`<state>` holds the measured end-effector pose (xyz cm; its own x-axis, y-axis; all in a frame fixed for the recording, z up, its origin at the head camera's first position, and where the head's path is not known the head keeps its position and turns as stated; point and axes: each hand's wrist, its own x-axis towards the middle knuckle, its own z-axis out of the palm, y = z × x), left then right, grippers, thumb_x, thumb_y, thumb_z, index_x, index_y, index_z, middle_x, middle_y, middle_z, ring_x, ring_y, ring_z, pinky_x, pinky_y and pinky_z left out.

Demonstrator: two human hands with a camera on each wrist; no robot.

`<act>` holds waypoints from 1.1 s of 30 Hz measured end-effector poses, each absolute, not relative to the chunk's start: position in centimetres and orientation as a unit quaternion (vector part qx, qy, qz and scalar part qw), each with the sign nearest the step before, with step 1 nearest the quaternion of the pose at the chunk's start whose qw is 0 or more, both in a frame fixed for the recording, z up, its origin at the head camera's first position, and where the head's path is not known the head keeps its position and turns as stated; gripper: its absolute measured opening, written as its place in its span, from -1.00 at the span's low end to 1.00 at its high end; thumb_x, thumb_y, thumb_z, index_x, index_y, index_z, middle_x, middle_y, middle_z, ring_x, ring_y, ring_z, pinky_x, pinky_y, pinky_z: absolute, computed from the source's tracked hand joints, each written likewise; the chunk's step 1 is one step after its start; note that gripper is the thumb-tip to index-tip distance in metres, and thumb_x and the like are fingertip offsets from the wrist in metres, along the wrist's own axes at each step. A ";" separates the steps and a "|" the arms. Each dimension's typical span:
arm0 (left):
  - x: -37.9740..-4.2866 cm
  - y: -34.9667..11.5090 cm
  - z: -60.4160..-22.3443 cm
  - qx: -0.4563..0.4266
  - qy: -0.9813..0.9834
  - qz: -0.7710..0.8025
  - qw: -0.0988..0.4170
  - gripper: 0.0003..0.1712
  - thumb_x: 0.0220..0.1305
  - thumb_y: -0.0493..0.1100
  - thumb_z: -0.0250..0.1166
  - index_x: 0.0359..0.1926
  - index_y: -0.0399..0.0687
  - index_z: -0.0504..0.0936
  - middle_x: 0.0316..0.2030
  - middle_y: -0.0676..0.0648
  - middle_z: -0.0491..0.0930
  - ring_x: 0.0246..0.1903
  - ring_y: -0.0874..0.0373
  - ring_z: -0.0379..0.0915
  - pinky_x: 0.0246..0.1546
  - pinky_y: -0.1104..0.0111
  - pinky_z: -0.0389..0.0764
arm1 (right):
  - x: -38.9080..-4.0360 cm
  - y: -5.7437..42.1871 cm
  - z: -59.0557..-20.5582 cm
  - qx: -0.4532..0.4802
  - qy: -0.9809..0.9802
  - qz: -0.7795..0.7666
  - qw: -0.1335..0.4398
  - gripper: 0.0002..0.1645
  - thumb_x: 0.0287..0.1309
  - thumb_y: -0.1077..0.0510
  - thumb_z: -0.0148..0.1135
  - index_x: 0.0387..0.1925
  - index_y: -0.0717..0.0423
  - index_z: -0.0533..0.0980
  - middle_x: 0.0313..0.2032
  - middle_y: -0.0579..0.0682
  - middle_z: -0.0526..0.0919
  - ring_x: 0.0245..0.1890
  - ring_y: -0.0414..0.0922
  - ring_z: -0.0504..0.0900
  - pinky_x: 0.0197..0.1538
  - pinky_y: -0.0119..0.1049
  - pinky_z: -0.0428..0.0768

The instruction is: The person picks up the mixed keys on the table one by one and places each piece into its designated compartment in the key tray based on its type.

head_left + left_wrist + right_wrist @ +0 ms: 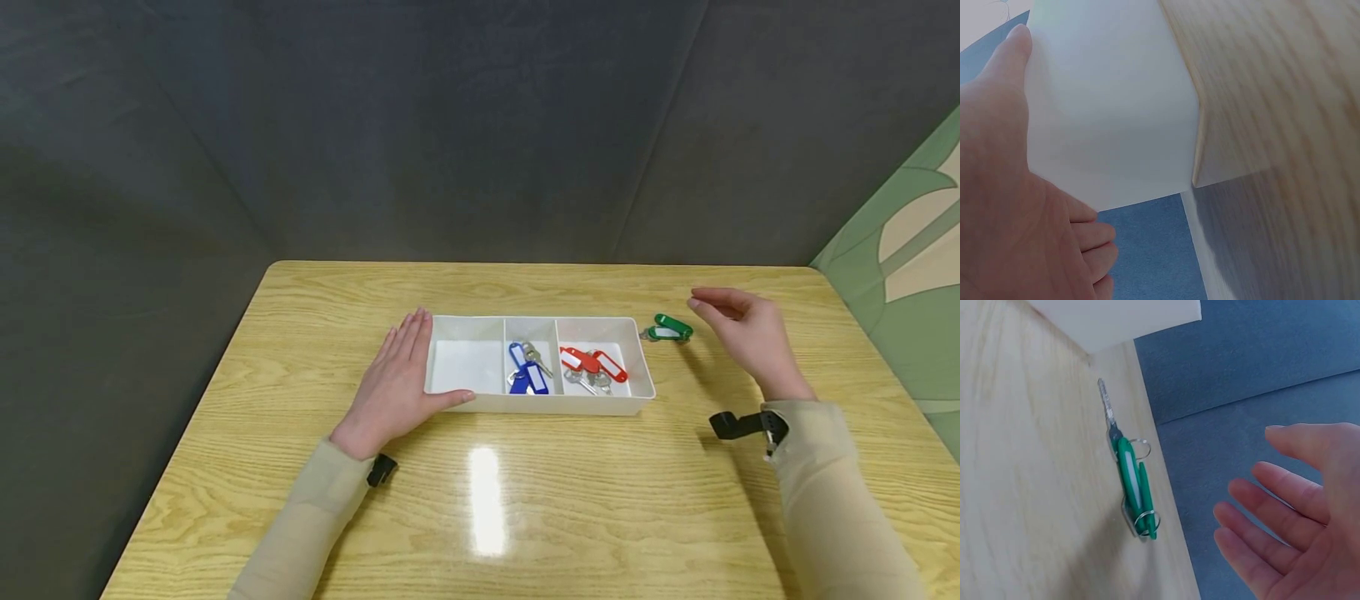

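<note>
A white three-compartment tray [570,405] sits on the wooden table. My left hand [393,383] lies against its left end, fingers straight along the end wall and thumb across the front rim; the left wrist view shows the palm beside the white wall [1110,112]. Raised over the table, my right hand [750,333] holds nothing, its fingers loosely bent. Just left of it, beyond the tray's right end, lie green key tags [671,329] with rings; one key [1107,403] points toward the tray.
Blue key tags [536,379] with keys lie in the middle compartment, red key tags [581,360] with keys in the right one. A dark partition [450,133] rises behind the table [600,500], and a green leaf-patterned panel [915,308] stands at the right.
</note>
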<state>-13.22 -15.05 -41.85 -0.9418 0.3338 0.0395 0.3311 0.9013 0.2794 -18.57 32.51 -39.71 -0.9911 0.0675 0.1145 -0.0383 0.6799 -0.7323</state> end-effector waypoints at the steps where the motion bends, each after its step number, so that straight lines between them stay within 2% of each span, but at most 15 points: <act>1: -13.2 -15.1 -41.9 0.170 0.975 0.142 0.005 0.49 0.07 0.79 -0.10 0.61 -0.23 -0.28 0.60 -0.18 -0.30 0.57 0.00 -0.43 0.52 0.19 -0.30 | -18.6 32.6 -39.8 -0.008 -0.915 0.399 0.065 -0.36 0.41 -0.24 0.17 0.23 0.16 0.59 0.16 0.18 0.60 -0.13 -0.45 0.50 -0.21 -0.65 0.45; 18: -13.2 -15.1 -41.9 0.172 0.975 0.142 0.001 0.49 0.08 0.78 -0.10 0.61 -0.24 -0.27 0.60 -0.19 -0.29 0.57 -0.01 -0.42 0.52 0.19 -0.30 | -19.6 33.4 -41.4 -0.007 -0.918 0.394 0.040 -0.31 0.41 -0.22 0.19 0.22 0.28 0.57 0.11 0.23 0.63 -0.20 -0.53 0.51 -0.23 -0.67 0.47; 23: -13.2 -15.1 -41.9 0.172 0.975 0.144 0.003 0.49 0.07 0.78 -0.10 0.61 -0.23 -0.28 0.60 -0.18 -0.31 0.57 0.01 -0.44 0.52 0.20 -0.30 | -19.9 33.4 -41.7 -0.008 -0.919 0.393 0.033 -0.33 0.40 -0.21 0.21 0.21 0.27 0.59 0.09 0.19 0.66 -0.19 -0.50 0.52 -0.22 -0.62 0.47; 33: -13.2 -15.1 -41.8 0.171 0.975 0.143 0.006 0.49 0.07 0.78 -0.10 0.61 -0.22 -0.28 0.60 -0.17 -0.32 0.57 0.01 -0.44 0.52 0.20 -0.31 | -20.1 33.5 -42.2 -0.014 -0.926 0.376 0.010 -0.30 0.43 -0.23 0.16 0.25 0.27 0.55 0.15 0.26 0.62 -0.10 -0.38 0.50 -0.15 -0.55 0.44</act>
